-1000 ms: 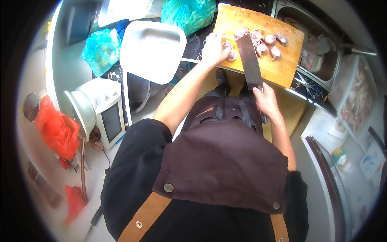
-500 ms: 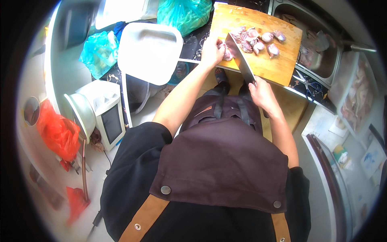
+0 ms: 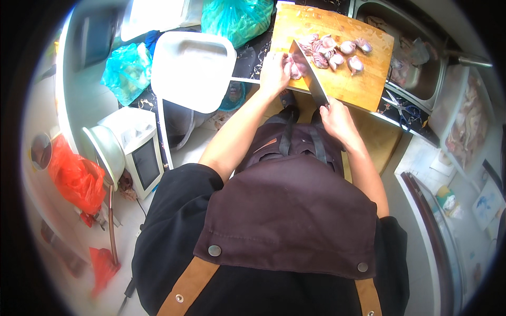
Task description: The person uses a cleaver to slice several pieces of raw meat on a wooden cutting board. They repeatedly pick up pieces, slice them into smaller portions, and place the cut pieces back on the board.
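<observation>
On the wooden cutting board (image 3: pixel 342 87) lie several purple-and-white pieces of meat (image 3: pixel 355 65) that look like gizzards; some show parallel cuts. My left hand (image 3: pixel 275 73) is at the board's left edge, its fingers closed on a pinkish piece of meat (image 3: pixel 298 70). Gripped by its handle in my right hand (image 3: pixel 338 120), a kitchen cleaver (image 3: pixel 310 75) slants across the board. Its blade stands on edge close beside that piece. Whether the edge is in the meat, I cannot tell. The blade partly hides the nearest cut pieces.
Left of the board sits a white plastic basin (image 3: pixel 188 95), with teal plastic bags (image 3: pixel 237 21) behind it. Scissors (image 3: pixel 401 109) lie on the dark counter at the right, below the metal sink (image 3: pixel 429 95). A white microwave (image 3: pixel 138 150) stands at the left.
The cleaver and my right hand have shifted slightly left, and my left hand a little left too. More of the pinkish piece shows between my fingers and the blade.
</observation>
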Tool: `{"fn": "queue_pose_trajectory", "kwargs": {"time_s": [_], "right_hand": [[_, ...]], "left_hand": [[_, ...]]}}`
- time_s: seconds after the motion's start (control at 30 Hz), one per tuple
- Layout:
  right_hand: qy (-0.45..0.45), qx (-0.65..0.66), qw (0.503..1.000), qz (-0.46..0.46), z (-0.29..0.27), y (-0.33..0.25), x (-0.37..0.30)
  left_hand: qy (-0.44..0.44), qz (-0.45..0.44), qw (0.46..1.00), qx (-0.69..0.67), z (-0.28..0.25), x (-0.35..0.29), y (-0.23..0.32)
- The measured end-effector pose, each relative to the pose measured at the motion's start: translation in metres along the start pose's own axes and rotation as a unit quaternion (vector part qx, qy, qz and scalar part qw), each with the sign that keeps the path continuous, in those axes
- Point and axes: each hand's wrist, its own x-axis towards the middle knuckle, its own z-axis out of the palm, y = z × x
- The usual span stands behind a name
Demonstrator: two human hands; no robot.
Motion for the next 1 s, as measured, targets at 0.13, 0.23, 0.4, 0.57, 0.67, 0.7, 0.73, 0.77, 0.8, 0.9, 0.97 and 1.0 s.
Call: {"fn": "queue_pose_trajectory", "kwargs": {"time_s": [0.13, 0.23, 0.4, 0.57, 0.67, 0.7, 0.73, 0.77, 0.8, 0.9, 0.97, 1.0], "right_hand": [[-0.011, -0.003, 1.0, -0.007, -0.005, -0.002, 0.004], [-0.02, 0.018, 0.999, -0.04, -0.005, -0.005, 0.013], [0.083, -0.068, 0.99, -0.091, 0.044, -0.026, 0.067], [0.078, -0.096, 0.99, -0.072, 0.029, -0.026, 0.05], [0.045, -0.133, 0.99, -0.01, 0.024, -0.01, 0.017], [0.041, -0.136, 0.99, 0.001, 0.022, -0.008, 0.011], [0.036, -0.14, 0.989, 0.011, 0.022, -0.008, 0.008], [0.043, -0.134, 0.99, -0.006, 0.025, -0.007, 0.013], [0.05, -0.129, 0.99, -0.024, 0.029, -0.005, 0.022], [0.066, -0.133, 0.986, -0.082, 0.036, -0.012, 0.061], [0.069, -0.128, 0.984, -0.103, 0.038, -0.012, 0.071], [0.067, -0.118, 0.985, -0.105, 0.037, -0.008, 0.073]], "left_hand": [[-0.019, -0.002, 0.999, -0.028, -0.002, 0.003, -0.004], [-0.012, 0.002, 0.999, -0.031, -0.004, 0.0, -0.001], [0.016, 0.053, 0.998, -0.039, 0.003, -0.002, -0.003], [0.028, 0.039, 0.998, -0.029, 0.007, -0.003, -0.005], [0.011, 0.004, 0.999, -0.041, 0.006, -0.01, -0.006], [0.034, -0.019, 0.997, -0.068, 0.009, -0.013, -0.008], [0.057, -0.042, 0.993, -0.094, 0.014, -0.016, -0.006], [0.077, -0.058, 0.988, -0.121, 0.017, -0.014, -0.002], [0.071, -0.065, 0.985, -0.142, 0.016, -0.02, 0.002], [0.069, -0.034, 0.997, -0.012, 0.017, -0.036, 0.012], [0.078, -0.059, 0.995, -0.025, 0.018, -0.026, 0.003], [0.085, -0.052, 0.995, -0.013, 0.017, -0.022, 0.001]]}}
